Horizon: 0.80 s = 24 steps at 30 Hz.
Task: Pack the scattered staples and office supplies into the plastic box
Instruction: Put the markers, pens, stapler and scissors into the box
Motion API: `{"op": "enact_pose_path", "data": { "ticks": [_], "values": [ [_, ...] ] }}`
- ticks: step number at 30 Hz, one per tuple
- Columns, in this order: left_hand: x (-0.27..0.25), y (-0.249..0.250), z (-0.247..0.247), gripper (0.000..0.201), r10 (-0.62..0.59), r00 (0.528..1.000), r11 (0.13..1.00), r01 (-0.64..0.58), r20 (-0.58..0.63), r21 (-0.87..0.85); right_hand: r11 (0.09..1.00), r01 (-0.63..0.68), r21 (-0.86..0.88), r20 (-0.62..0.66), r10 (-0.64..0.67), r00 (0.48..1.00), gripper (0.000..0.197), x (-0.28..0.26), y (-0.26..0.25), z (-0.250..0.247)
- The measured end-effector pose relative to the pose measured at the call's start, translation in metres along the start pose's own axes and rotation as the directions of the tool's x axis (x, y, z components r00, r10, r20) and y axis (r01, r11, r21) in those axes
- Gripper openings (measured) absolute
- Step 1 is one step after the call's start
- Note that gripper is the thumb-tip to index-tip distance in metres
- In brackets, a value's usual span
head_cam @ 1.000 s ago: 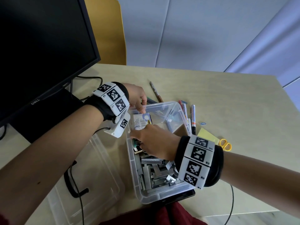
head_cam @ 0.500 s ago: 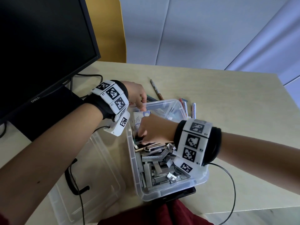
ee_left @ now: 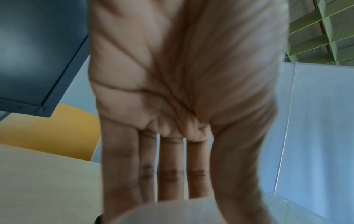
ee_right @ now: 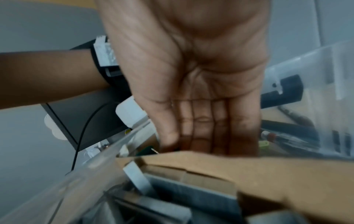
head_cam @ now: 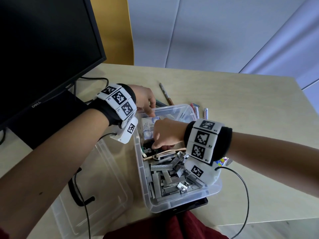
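Note:
The clear plastic box stands at the table's middle, its near half heaped with grey staple strips. My right hand reaches into the box's far half. Its straight fingers go down behind a brown cardboard piece onto dark items by the left wall, and the tips are hidden. My left hand is at the box's far left corner. Its fingers are straight and touch the rim above a white and blue packet that leans inside the box.
Markers and a pen lie beyond the box. The clear lid lies to the box's left with a black cable over it. A monitor stands at the left. A dark phone sticks out under the box's near edge.
My right hand has moved left and deeper into the box, with its wrist now over the staples. The left hand has stayed at the far corner.

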<state>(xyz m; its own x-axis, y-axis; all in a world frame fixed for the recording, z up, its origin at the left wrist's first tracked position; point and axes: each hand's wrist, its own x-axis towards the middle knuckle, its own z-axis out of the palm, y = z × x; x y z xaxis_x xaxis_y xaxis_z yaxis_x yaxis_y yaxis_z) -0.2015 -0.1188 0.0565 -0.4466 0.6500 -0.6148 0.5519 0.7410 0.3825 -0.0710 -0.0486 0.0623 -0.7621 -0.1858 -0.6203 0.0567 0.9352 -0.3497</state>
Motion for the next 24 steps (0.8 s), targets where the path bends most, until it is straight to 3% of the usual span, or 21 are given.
{"op": "enact_pose_path", "data": {
  "ticks": [7, 9, 19, 24],
  "values": [
    [-0.001, 0.001, -0.001, 0.021, -0.020, 0.999, 0.998, 0.022, 0.034, -0.067, 0.992, -0.060, -0.114, -0.075, 0.052, 0.996, 0.037, 0.006, -0.002, 0.006],
    [-0.001, 0.002, 0.000, 0.020, -0.023, 0.999, 0.997, 0.025, 0.038, -0.066, 0.989, -0.052, -0.136, -0.091, 0.039, 0.995, 0.030, 0.006, -0.004, 0.008],
    [-0.005, 0.006, 0.001, 0.014, -0.028, 0.999, 0.999, 0.029, 0.020, -0.031, 0.994, -0.046, -0.099, -0.178, 0.028, 0.984, 0.028, 0.002, -0.003, 0.021],
    [-0.009, 0.010, 0.002, 0.010, -0.029, 0.999, 0.998, 0.031, -0.031, 0.046, 1.000, -0.024, 0.009, -0.060, 0.024, 0.998, 0.030, -0.006, 0.009, 0.009]
  ]
}}
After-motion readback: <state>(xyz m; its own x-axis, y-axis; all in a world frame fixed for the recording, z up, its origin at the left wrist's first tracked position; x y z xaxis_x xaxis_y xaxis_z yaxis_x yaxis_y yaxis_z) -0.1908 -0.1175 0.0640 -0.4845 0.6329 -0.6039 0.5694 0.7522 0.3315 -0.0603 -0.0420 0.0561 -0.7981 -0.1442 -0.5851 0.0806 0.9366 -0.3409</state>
